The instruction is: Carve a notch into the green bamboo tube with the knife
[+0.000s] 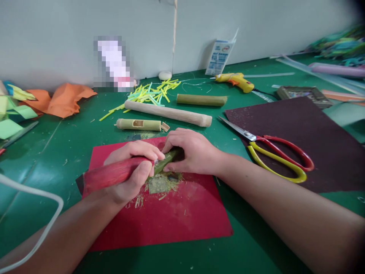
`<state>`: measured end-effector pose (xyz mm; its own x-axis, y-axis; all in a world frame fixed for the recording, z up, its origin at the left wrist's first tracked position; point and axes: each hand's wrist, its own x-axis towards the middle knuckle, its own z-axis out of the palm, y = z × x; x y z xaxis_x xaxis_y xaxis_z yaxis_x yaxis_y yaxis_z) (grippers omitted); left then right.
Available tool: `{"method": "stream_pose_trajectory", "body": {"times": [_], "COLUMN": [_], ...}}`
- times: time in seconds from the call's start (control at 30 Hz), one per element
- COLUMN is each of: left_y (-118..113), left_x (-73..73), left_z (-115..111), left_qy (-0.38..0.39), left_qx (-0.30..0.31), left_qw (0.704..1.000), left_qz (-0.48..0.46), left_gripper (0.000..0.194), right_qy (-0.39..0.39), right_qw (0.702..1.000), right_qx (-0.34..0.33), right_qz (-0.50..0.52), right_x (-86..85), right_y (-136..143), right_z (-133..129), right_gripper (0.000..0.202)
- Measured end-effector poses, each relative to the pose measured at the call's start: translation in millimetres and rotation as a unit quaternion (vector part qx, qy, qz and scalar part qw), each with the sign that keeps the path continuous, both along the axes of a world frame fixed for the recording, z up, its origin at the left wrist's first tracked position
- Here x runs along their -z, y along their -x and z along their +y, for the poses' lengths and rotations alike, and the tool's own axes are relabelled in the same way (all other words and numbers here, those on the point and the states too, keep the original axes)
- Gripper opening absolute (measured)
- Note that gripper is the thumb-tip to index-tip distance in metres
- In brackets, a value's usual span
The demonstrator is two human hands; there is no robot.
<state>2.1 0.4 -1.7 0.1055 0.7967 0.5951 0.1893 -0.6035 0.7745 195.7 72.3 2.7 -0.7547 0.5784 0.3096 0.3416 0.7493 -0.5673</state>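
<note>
My left hand (132,156) is closed around the red wooden handle of a tool (114,174). A short bit of metal shows at the tool's front, against a green bamboo tube (162,163); the rest of its working end is hidden. Wrapped over the far part of that tube, my right hand (194,152) holds it low above a red sheet (171,224). Shavings and a small greenish square (158,185) lie on the sheet under the tube. Just beyond my hands is a bamboo piece with a rectangular notch (139,124), beside a small bamboo chip (165,126).
Scissors (251,139) with red and yellow handles lie on a dark sheet (291,125) at right. Behind are a pale wooden stick (168,112), a bamboo tube (201,100), cut straws (151,93) and a yellow glue gun (236,82). A white cable (57,198) curves at left.
</note>
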Motion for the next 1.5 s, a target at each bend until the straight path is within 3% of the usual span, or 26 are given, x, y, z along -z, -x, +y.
{"method": "stream_pose_trajectory", "body": {"times": [0.13, 0.3, 0.77, 1.17, 1.5], "left_y": [-1, -3, -5, -4, -3], "left_x": [0.5, -1.8, -16.3, -15.9, -2.4], "left_z": [0, 0, 0, -7, -5], "left_qy": [0.015, 0.019, 0.008, 0.02, -0.041], "left_qx": [-0.034, -0.015, 0.106, 0.083, 0.025], "left_qw": [0.998, 0.999, 0.992, 0.993, 0.998], "left_qz": [0.051, 0.038, 0.073, 0.085, -0.034], "left_gripper": [0.021, 0.01, 0.013, 0.018, 0.02], "right_qy": [-0.006, -0.012, 0.0, 0.012, -0.005], "right_qw": [1.0, 1.0, 1.0, 1.0, 1.0], "right_qx": [-0.01, -0.009, -0.006, -0.008, -0.002], "right_qz": [0.014, 0.016, 0.005, -0.01, -0.004], "right_x": [2.2, 2.6, 1.6, -1.6, -0.7], "right_y": [0, 1, 1, 0, 1], "right_z": [1, 2, 1, 0, 0], "right_gripper": [0.028, 0.027, 0.027, 0.029, 0.029]}}
